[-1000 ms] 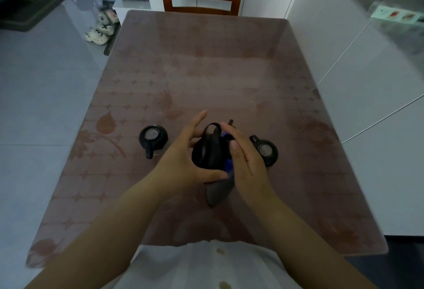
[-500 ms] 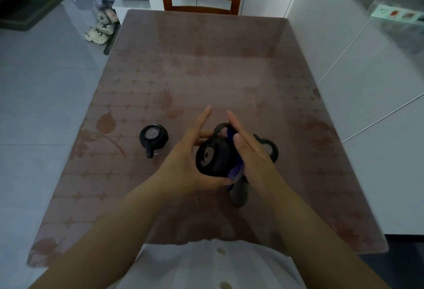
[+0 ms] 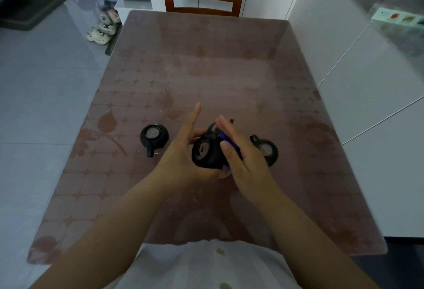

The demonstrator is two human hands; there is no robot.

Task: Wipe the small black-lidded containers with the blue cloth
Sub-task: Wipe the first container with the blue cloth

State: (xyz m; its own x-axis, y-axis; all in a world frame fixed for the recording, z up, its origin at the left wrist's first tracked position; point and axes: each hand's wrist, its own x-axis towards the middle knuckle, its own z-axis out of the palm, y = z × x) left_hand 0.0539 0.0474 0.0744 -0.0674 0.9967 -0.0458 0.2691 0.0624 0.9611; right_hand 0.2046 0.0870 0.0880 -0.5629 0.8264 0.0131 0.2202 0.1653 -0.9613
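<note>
Roughly at frame centre, above desk (image 3: 206, 71): held container (image 3: 205, 151) lay tipped, black lid toward camera, in left hand (image 3: 183, 151), thumb beneath, fingers curled behind, index pointing up. Right hand (image 3: 243, 160), fingers straight, thumb pinning blue cloth (image 3: 226, 138) to palm, pressed cloth on container's right flank. Judged small, light, rigid; smooth wall likely slippery. Best hold around lid rim, leaving wiped side free. Second container (image 3: 154, 136) stood left of hands, third container (image 3: 267, 151) right, both on desk.
</note>
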